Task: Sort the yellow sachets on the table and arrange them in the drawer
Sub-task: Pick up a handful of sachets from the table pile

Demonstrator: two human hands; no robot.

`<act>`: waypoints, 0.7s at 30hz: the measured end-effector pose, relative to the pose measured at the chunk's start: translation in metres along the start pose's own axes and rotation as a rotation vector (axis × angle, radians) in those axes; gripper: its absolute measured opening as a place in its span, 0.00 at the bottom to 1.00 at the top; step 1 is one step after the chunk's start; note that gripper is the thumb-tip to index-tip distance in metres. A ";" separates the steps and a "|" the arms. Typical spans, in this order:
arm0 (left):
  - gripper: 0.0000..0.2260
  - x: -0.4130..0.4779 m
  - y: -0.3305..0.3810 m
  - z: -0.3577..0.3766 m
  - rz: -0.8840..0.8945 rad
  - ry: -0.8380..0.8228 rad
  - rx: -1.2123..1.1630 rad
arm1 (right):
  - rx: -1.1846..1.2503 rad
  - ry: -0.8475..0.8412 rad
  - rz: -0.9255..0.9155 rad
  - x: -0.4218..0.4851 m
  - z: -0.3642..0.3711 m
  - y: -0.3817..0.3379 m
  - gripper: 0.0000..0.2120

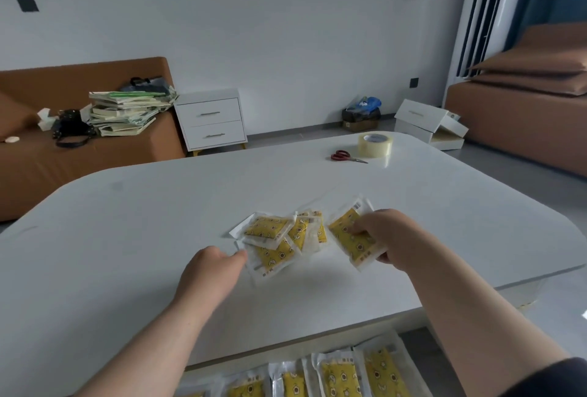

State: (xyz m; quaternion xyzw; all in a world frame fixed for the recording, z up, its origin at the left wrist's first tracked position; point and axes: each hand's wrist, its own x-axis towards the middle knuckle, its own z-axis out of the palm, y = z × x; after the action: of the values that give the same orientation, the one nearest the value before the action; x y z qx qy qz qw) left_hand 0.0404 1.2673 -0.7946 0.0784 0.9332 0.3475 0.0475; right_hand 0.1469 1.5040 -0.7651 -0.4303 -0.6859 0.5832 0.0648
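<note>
- Several loose yellow sachets (pixel 279 233) lie in an overlapping heap on the white table (pixel 158 206), toward its near middle.
- The left hand (pixel 211 269) reaches in from the near left. Its thumb and curled fingers pinch the left edge of the nearest sachet (pixel 270 258), which lies partly under the others.
- The right hand (pixel 389 238) grips a held sachet (pixel 351 238) just right of the heap, thumb on top and fingers curled beneath. The sachet is tilted and lifted off the tabletop.
- Below the table's near edge, the open drawer (pixel 203 373) holds a row of sachets (pixel 340 377) lying side by side. Both forearms cross over it and hide part of the row.
- Far right on the table, red-handled scissors (pixel 347 157) lie just beside a roll of clear tape (pixel 374 144), well apart from the heap.
- Beyond the table, a white nightstand (pixel 211 122) stands against the wall. To its left, a stack of books (pixel 127 112) and a black bag (pixel 71 128) sit on a brown sofa (pixel 31 168).
- Loose white drawers (pixel 428 123) rest on the floor at the far right.
</note>
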 end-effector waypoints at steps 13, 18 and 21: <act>0.31 0.051 0.049 0.037 -0.151 -0.067 0.192 | 0.208 -0.035 -0.019 0.005 0.002 -0.006 0.05; 0.41 0.064 0.060 0.044 -0.246 -0.078 0.335 | 0.217 -0.044 -0.015 0.007 0.002 -0.005 0.06; 0.39 0.077 0.062 0.049 -0.258 -0.159 0.313 | 0.213 -0.047 -0.014 0.009 0.003 -0.004 0.06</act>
State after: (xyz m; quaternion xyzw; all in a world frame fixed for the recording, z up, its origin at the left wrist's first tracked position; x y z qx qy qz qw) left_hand -0.0210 1.3582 -0.7936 -0.0083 0.9714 0.1822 0.1522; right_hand 0.1373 1.5079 -0.7667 -0.4023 -0.6242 0.6625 0.0983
